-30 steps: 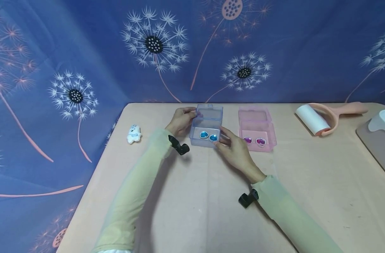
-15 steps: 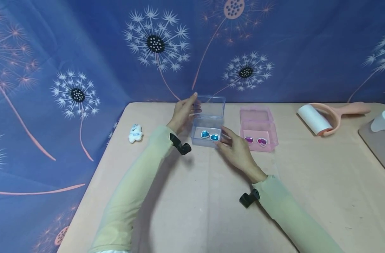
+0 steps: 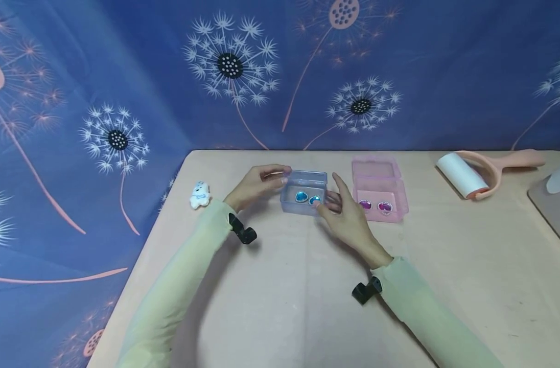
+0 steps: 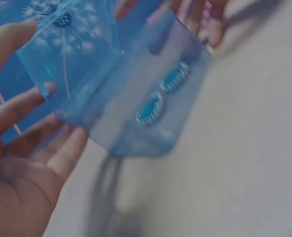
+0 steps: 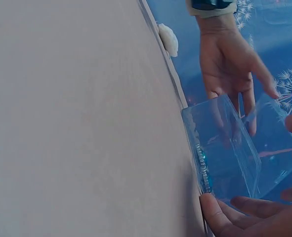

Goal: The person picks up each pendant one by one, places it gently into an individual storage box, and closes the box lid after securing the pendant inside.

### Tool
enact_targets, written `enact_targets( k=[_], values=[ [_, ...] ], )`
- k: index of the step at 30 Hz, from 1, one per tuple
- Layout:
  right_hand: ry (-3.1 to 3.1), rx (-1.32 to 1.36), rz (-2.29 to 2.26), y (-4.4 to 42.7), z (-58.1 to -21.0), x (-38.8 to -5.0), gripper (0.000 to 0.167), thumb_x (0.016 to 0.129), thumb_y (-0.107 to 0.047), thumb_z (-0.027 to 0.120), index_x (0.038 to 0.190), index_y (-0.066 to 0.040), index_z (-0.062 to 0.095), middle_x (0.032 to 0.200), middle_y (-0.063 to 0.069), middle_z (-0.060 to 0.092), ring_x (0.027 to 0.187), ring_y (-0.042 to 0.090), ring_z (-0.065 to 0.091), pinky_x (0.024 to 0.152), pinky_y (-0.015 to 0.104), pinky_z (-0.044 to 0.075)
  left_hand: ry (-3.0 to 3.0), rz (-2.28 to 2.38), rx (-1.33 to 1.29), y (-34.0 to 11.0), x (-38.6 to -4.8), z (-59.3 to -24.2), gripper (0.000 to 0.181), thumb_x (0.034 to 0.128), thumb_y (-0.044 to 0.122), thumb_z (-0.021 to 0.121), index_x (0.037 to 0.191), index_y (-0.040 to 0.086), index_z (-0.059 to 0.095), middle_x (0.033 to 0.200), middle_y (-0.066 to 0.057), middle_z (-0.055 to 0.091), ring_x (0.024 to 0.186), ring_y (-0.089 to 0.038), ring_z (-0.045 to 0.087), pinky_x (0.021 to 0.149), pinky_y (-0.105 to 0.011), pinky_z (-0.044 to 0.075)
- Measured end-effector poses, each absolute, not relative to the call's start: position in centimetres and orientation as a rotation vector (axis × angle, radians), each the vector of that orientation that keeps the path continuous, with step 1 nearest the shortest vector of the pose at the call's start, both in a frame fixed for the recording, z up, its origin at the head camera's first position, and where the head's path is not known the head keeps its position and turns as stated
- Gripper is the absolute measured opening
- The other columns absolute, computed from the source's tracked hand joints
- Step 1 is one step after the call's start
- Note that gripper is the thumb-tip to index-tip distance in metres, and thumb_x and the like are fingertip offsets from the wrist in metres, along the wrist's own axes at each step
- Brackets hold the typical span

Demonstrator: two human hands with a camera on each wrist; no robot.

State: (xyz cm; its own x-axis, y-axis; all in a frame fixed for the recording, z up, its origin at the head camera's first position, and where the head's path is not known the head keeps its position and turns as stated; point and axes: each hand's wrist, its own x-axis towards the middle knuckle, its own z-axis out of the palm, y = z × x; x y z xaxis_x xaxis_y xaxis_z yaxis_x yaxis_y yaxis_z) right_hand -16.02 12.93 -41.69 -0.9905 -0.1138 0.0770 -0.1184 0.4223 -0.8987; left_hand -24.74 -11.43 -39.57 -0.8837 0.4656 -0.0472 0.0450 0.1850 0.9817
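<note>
A see-through bluish plastic box (image 3: 295, 208) sits near the table's far edge. Inside lie two blue gem ornaments (image 3: 301, 197) with sparkling rims. Its hinged lid (image 3: 307, 176) is part-way lowered. My left hand (image 3: 257, 185) is at the box's left side; in the left wrist view its straight fingers (image 4: 22, 109) touch the lid's edge. My right hand (image 3: 349, 217) grips the front right corner, thumb (image 5: 212, 210) low on the wall and other fingers along the right side. A pink see-through box (image 3: 403, 199) stands open to the right, holding two magenta gem ornaments (image 3: 385, 207).
A small white toy figure (image 3: 200, 195) lies at the table's left. At the back right rests a lint roller (image 3: 464, 175) with a peach handle, and a grey-and-white container (image 3: 553, 204) stands at the right edge. A dandelion-print cloth (image 3: 280, 76) hangs behind the table.
The bluish lid was raised higher half a second ago and is now lower, tilted towards me. My left hand has moved down and slightly left; my right hand stays at the box corner.
</note>
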Motion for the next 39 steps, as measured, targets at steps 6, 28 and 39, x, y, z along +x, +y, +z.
enact_targets(
  k=[6,28,39],
  values=[
    [-2.622,0.269,1.635,13.2,-41.8,-15.9,0.058,0.099,-0.035,0.051,0.152,-0.025,0.029,0.137,0.023,0.054,0.113,0.036,0.064,0.087,0.046,0.056,2.127,1.695,0.646,-12.0,-24.4,-40.7,0.052,0.0816,0.008,0.076,0.131,0.005,0.059,0.151,-0.010,0.042,0.139,-0.023,0.042,0.114,-0.039,0.036],
    [-2.600,0.313,1.543,13.2,-42.2,-16.2,0.050,0.094,-0.018,0.063,0.140,-0.007,0.048,0.135,0.026,0.055,0.112,0.037,0.063,0.090,0.042,0.054,2.139,1.775,0.638,-11.3,-23.1,-41.7,0.054,0.0813,-0.001,0.074,0.132,0.002,0.056,0.153,-0.005,0.036,0.141,-0.022,0.039,0.112,-0.031,0.038],
    [-2.605,0.324,1.555,13.2,-42.0,-16.0,0.052,0.094,-0.017,0.063,0.142,-0.007,0.045,0.135,0.027,0.053,0.113,0.037,0.063,0.090,0.041,0.054,2.134,1.820,0.649,-11.0,-22.6,-41.9,0.054,0.0830,-0.004,0.071,0.134,0.001,0.054,0.157,-0.011,0.028,0.144,-0.023,0.034,0.112,-0.034,0.038]
  ],
)
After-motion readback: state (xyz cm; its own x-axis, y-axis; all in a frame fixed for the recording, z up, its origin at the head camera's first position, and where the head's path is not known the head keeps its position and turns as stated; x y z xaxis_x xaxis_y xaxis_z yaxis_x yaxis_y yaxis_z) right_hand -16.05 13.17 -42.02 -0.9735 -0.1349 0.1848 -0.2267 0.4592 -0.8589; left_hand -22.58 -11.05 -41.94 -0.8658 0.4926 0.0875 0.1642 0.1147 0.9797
